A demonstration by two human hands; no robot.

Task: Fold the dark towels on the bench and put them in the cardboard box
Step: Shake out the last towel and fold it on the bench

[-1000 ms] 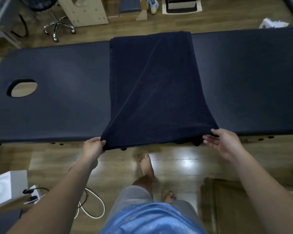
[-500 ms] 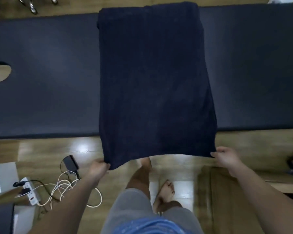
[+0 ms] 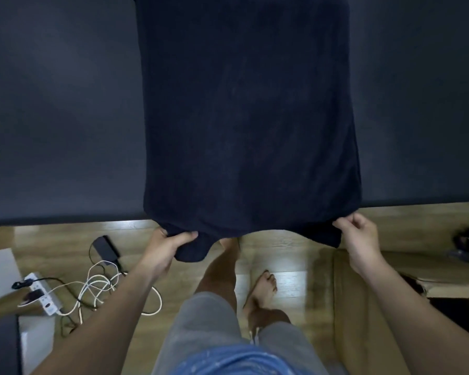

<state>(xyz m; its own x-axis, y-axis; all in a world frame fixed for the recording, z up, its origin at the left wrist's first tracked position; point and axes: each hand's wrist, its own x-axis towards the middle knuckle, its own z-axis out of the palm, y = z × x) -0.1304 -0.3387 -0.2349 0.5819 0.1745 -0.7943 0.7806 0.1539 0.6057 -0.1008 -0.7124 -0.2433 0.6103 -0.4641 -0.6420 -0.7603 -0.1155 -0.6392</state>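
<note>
The dark towel (image 3: 244,117) lies flat across the worktop (image 3: 60,117), its near edge hanging over the front. The left hand (image 3: 164,246) and right hand (image 3: 359,239) each pinch a near corner in their fingers. Folding is under way; next, likely carry both corners evenly to the far edge. The cardboard box (image 3: 363,307) waits on the floor at right; cables (image 3: 98,290) lie left, clear.

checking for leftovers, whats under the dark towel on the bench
Only the dark padded bench shows around the dark navy towel. Whatever lies beneath is covered. Left hand and right hand hold its near corners.
</note>
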